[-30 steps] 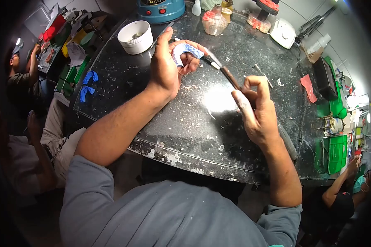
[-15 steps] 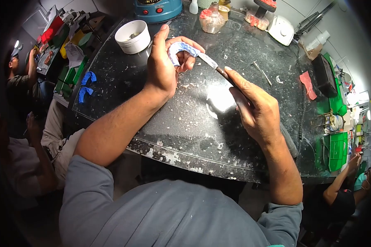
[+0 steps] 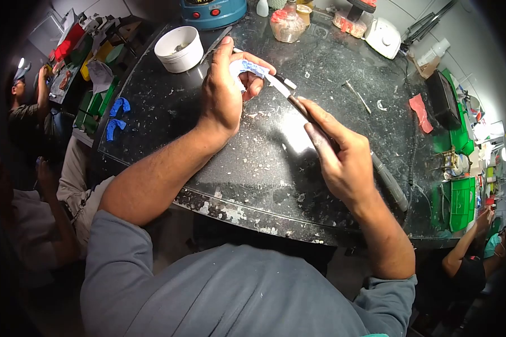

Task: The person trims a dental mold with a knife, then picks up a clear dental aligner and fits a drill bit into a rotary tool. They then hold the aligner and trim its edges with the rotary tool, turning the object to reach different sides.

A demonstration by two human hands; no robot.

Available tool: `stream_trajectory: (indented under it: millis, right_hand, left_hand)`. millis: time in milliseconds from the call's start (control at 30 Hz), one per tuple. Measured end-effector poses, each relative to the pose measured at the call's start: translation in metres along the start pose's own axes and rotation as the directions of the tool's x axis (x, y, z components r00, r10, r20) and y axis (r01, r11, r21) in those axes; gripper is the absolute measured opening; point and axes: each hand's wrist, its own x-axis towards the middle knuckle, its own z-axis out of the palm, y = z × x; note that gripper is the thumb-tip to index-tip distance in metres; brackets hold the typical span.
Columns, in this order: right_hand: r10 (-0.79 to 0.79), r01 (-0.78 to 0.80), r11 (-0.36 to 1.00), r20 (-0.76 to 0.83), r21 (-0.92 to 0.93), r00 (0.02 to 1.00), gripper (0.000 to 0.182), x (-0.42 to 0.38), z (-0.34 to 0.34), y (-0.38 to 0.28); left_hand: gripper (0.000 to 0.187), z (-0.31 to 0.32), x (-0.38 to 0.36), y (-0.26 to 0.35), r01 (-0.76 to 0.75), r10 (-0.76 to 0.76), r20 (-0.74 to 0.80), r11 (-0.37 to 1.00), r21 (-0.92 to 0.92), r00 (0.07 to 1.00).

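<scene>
A horseshoe-shaped blue dental impression (image 3: 251,68) with whitish patches sits in my left hand (image 3: 226,78), the fingers closed around its outer side and the thumb pointing up. My right hand (image 3: 343,151) is wrapped round the dark handle of a knife (image 3: 278,86). The pale blade points up and left, its tip at the right end of the impression; whether it touches cannot be told. Under my right forearm a dark grey cylindrical tool (image 3: 389,182) lies on the table.
A white bowl (image 3: 179,56) stands left of my left hand, near two blue moulded pieces (image 3: 118,115). Behind are a blue device (image 3: 213,16) and a glass burner-like bottle (image 3: 288,25). A thin tool (image 3: 357,96) and red sheet (image 3: 420,112) lie right. People sit at both sides.
My right hand and the knife have moved slightly left and down. The impression has tilted a little in my left hand, and more of the grey cylindrical tool shows.
</scene>
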Motion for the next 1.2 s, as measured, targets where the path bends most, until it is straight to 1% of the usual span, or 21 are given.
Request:
stream_trajectory:
  millis: [33,100,200,233,333,367,433,500,567,633,667,700,733,767,833,867,967,1000,1033,1133,1200]
  right_hand:
    - [0.07,-0.068,0.968,0.0,0.24,0.998,0.04,0.001,0.004,0.001]
    - [0.106,-0.108,0.945,0.021,0.308,0.994,0.039,0.003,0.0,-0.003]
    - [0.09,-0.046,0.933,0.109,-0.358,0.99,0.038,0.003,-0.015,-0.021]
    - [0.092,-0.047,0.932,0.109,-0.359,0.99,0.038,0.002,-0.012,-0.018]
    - [0.047,-0.047,0.98,0.005,0.191,0.999,0.036,0.002,0.004,0.003]
    - [0.045,-0.045,0.98,0.005,0.191,0.999,0.036,0.002,0.001,0.004]
    - [0.366,-0.456,0.735,0.273,0.502,0.89,0.035,0.006,-0.006,-0.006]
    - [0.231,-0.278,0.852,0.158,0.444,0.96,0.035,0.003,0.0,0.0]
    - [-0.03,0.037,0.973,0.034,-0.23,0.999,0.037,0.0,-0.005,-0.007]
    - [-0.136,0.129,0.978,-0.032,-0.163,0.99,0.038,0.001,0.001,-0.001]
    - [0.157,-0.172,0.954,0.081,0.245,0.984,0.038,0.002,-0.002,-0.004]
    - [0.361,-0.467,0.685,0.296,0.56,0.884,0.037,0.004,-0.004,-0.007]
    - [0.403,-0.581,0.536,0.419,0.612,0.814,0.036,0.006,-0.012,-0.007]
    - [0.398,-0.578,0.539,0.42,0.613,0.816,0.036,0.006,-0.009,-0.008]
    - [0.296,-0.332,0.832,0.152,0.445,0.943,0.033,0.003,0.001,-0.01]
    - [0.01,-0.002,0.983,-0.041,0.186,0.999,0.032,0.002,0.007,0.002]
    - [0.027,-0.022,0.989,-0.032,0.146,0.999,0.032,0.003,0.004,0.002]
    - [0.267,-0.308,0.847,0.155,0.434,0.951,0.032,0.003,-0.002,-0.006]
    - [0.268,-0.308,0.847,0.151,0.434,0.951,0.032,0.003,-0.005,-0.004]
    - [0.305,-0.611,0.358,0.53,0.706,0.791,0.033,0.006,-0.017,0.006]
    - [0.307,-0.614,0.37,0.531,0.697,0.789,0.033,0.008,-0.015,0.002]
  left_hand:
    - [0.073,0.0,-0.001,0.001,-0.001,0.001,-0.001,1.0,0.001,1.0]
    - [0.074,0.002,-0.001,0.004,0.062,-0.063,-0.031,0.998,-0.033,0.998]
    - [0.075,0.002,-0.002,0.003,0.079,-0.08,-0.004,0.996,-0.047,0.997]
    - [0.075,0.002,-0.002,0.003,0.08,-0.08,-0.003,0.996,-0.048,0.997]
    - [0.076,0.002,-0.001,0.004,0.102,-0.103,-0.012,0.992,-0.074,0.995]
    - [0.076,0.002,-0.001,0.004,0.114,-0.115,-0.007,0.991,-0.075,0.993]
    - [0.077,-0.001,0.001,0.004,0.121,-0.122,-0.009,0.99,-0.077,0.993]
    - [0.077,-0.001,0.001,0.002,0.135,-0.133,0.028,0.984,-0.116,0.991]
    - [0.077,0.0,0.0,0.002,0.162,-0.164,-0.003,0.978,-0.128,0.987]
    - [0.078,0.002,0.0,0.005,0.139,-0.137,0.024,0.984,-0.111,0.99]
    - [0.078,0.002,0.001,0.005,0.137,-0.135,0.028,0.984,-0.111,0.99]
    - [0.078,0.0,0.001,0.004,0.136,-0.132,0.043,0.984,-0.117,0.99]
    - [0.077,-0.002,0.001,0.003,0.133,-0.128,0.055,0.984,-0.122,0.99]
    - [0.077,-0.001,0.002,0.004,0.129,-0.123,0.052,0.984,-0.121,0.991]
    - [0.076,0.0,0.002,0.003,0.123,-0.123,0.008,0.988,-0.098,0.992]
    - [0.074,-0.005,0.003,-0.001,0.119,-0.112,0.09,0.99,-0.079,0.99]
    - [0.074,0.0,0.003,0.0,0.102,-0.098,0.056,0.992,-0.078,0.994]
    - [0.074,-0.001,0.003,0.001,0.087,-0.083,0.066,0.994,-0.062,0.994]
    - [0.074,-0.002,0.003,0.001,0.087,-0.083,0.07,0.994,-0.062,0.994]
    - [0.077,0.0,0.004,0.003,0.056,-0.053,0.045,0.997,-0.049,0.998]
    - [0.079,-0.002,0.005,0.0,0.095,-0.092,0.051,0.994,-0.051,0.994]
